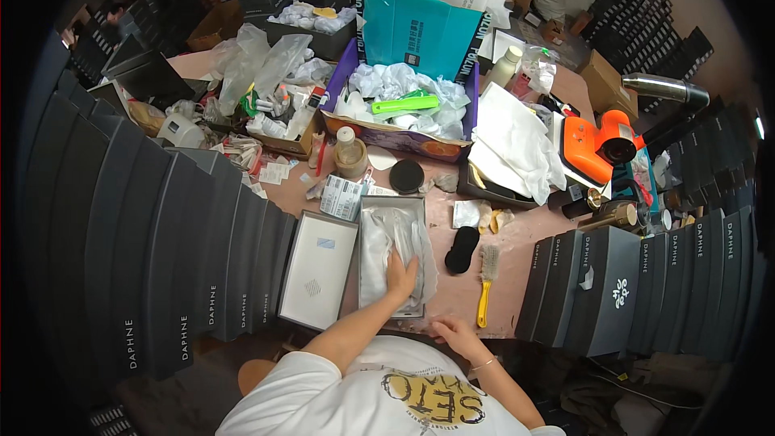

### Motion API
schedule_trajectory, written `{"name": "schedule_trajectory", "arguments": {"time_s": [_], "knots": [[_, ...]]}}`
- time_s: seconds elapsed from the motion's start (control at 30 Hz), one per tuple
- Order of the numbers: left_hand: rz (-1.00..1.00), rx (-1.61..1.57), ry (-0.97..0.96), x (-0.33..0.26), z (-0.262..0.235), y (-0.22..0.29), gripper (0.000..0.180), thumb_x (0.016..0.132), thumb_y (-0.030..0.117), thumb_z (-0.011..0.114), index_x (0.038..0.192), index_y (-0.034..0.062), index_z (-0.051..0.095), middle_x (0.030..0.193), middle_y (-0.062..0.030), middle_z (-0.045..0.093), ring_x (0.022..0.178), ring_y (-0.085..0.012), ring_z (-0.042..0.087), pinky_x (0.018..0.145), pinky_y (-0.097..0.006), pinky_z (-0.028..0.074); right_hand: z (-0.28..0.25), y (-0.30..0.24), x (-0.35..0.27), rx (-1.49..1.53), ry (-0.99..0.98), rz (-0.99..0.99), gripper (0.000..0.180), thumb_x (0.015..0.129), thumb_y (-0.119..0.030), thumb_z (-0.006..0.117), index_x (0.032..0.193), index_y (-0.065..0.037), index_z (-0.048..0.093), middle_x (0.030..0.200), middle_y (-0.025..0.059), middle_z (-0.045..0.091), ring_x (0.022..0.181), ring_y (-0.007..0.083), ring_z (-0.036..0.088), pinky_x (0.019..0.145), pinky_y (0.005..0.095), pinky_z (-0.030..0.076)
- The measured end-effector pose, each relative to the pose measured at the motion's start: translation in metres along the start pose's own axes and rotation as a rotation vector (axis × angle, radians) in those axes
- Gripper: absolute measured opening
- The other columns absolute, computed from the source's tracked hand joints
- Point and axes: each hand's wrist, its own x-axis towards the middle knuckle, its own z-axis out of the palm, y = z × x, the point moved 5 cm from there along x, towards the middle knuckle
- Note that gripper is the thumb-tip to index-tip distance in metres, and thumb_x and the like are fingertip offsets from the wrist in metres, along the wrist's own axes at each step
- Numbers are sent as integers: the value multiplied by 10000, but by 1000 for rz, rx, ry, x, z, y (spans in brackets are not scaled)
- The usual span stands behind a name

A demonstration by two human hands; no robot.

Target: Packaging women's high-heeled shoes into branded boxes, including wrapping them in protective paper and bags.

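packing tissue into open shoe box

my left hand [401, 273] is flat inside the open shoe box [391, 258], fingers spread and pressing the white tissue paper [386, 234] down, not gripping it. my right hand [452, 331] rests on the table edge [517, 234] just beside the box's near corner, fingers loosely curled, holding nothing. the box sits mid-table, its lid [318, 268] lying upturned just left of it. tissue looks mostly laid in; i judge smoothing is nearly done, lid not yet on. yellow-handled brush [486, 282] and black insole [462, 249] lie to the right.
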Motion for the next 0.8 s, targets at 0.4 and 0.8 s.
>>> {"name": "schedule_trajectory", "arguments": {"time_s": [0.4,0.8], "knots": [[150,274,-64,-46,-174,6,611,790,118,660,1326,-15,400,1331,-249,396,1241,-410,378,1048,-448,318,-35,-77,83,-440,648,-230,562,800,-159,682,1294,-44,441,1065,242,574,972,374,572,805,424,468],[-185,344,-365,-47,-165,-53,387,858,219,634,1145,-29,559,927,-206,635,841,-270,629,756,-349,487,47,-66,71,-970,401,-559,586,821,-345,621,1245,30,467,1312,177,474,1282,344,383,1078,507,269]]}}
